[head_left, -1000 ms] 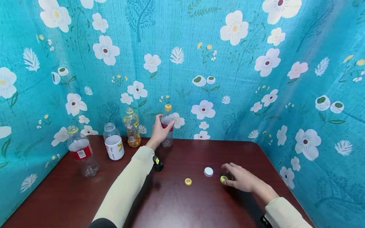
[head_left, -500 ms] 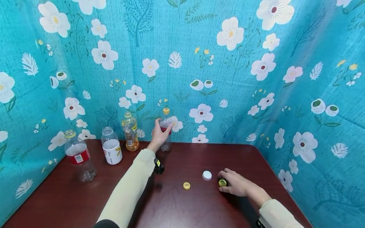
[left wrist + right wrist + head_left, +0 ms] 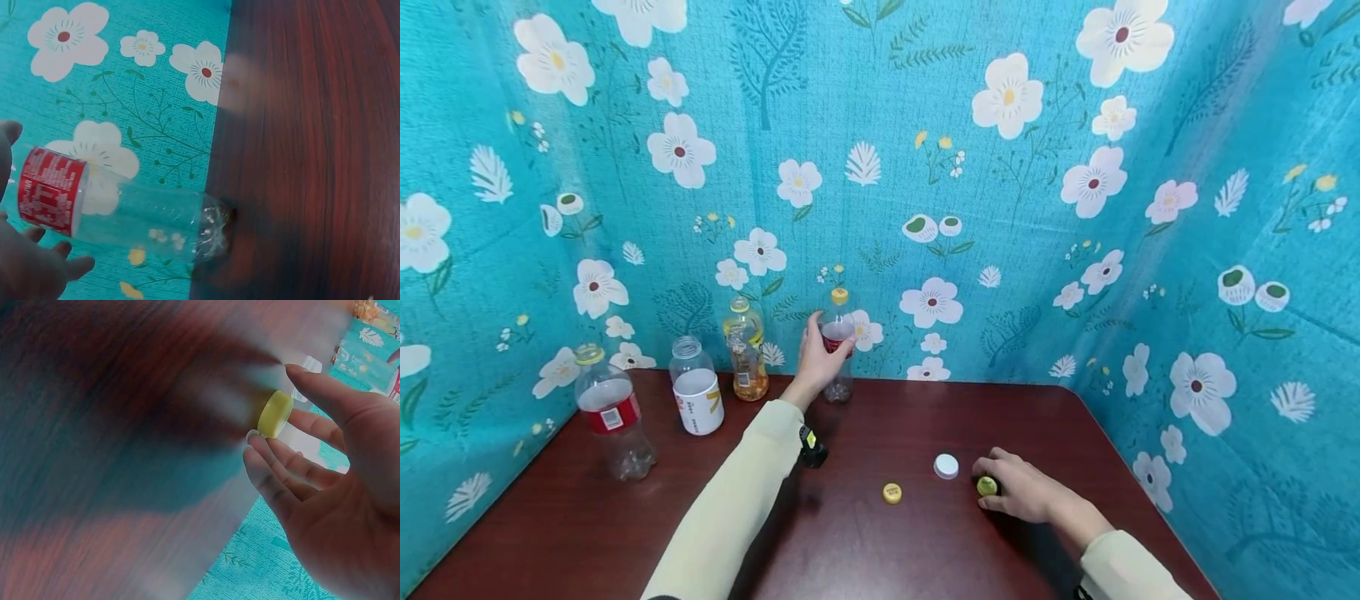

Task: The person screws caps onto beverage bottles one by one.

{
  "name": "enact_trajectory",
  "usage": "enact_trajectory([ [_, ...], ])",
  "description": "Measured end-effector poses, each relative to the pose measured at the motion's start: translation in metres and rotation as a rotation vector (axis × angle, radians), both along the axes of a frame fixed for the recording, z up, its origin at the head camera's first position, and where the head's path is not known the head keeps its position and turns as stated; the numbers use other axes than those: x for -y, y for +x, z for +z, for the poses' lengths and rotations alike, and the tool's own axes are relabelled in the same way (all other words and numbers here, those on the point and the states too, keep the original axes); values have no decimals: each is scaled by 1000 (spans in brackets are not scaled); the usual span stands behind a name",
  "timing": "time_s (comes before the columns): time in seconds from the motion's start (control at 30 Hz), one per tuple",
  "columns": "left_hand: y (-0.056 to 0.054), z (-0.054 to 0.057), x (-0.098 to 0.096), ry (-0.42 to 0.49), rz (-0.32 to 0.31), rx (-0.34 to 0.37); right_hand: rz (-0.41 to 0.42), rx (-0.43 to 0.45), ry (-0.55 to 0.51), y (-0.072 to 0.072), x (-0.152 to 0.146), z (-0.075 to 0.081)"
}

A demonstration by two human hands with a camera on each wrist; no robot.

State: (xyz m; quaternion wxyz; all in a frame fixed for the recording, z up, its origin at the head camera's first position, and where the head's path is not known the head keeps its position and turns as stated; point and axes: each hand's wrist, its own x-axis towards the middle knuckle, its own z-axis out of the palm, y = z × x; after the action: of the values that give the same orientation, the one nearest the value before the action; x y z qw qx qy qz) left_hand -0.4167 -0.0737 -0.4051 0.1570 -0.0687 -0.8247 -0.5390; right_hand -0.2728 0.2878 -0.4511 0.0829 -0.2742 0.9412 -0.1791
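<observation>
At the table's back edge, my left hand [image 3: 822, 354] grips an upright clear plastic bottle [image 3: 150, 219] around its red label [image 3: 53, 190]; a yellow cap [image 3: 839, 296] tops it. The bottle's base is right at the tabletop. My right hand [image 3: 1018, 487] is low over the table at the right, with thumb and fingers curled round a yellow bottle cap [image 3: 275, 414]. In the right wrist view, the fingertips are right at that cap's lower rim, with the thumb tip above it. A white cap [image 3: 946, 466] lies just left of that hand, and another yellow cap [image 3: 892, 493] farther left.
Three uncapped bottles stand at the left: a large one with a red label [image 3: 615, 417], a wide-mouthed one with a white label [image 3: 697, 402], and one with amber contents [image 3: 748, 358]. A blue floral curtain [image 3: 880, 250] encloses the dark wooden table [image 3: 865, 550].
My right hand has come lower and its fingers have drawn in around the yellow cap. The left hand stays on the bottle. The head view has shifted slightly.
</observation>
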Motion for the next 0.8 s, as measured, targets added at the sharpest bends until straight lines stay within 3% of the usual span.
enact_trajectory([
  [0.1,7,0,6,-64,54,-93,30,-29,-7,0,0,-3],
  [0.23,21,1,16,-168,173,-200,31,-62,-2,-1,-1,-7],
  [0.43,38,-4,33,-281,302,-241,31,-85,-2,-3,-3,-7],
  [0.6,42,-10,46,-301,389,-269,14,-80,-12,-5,-2,-6],
  [0.8,42,-10,59,-274,475,-342,5,-149,-17,-5,1,-6],
])
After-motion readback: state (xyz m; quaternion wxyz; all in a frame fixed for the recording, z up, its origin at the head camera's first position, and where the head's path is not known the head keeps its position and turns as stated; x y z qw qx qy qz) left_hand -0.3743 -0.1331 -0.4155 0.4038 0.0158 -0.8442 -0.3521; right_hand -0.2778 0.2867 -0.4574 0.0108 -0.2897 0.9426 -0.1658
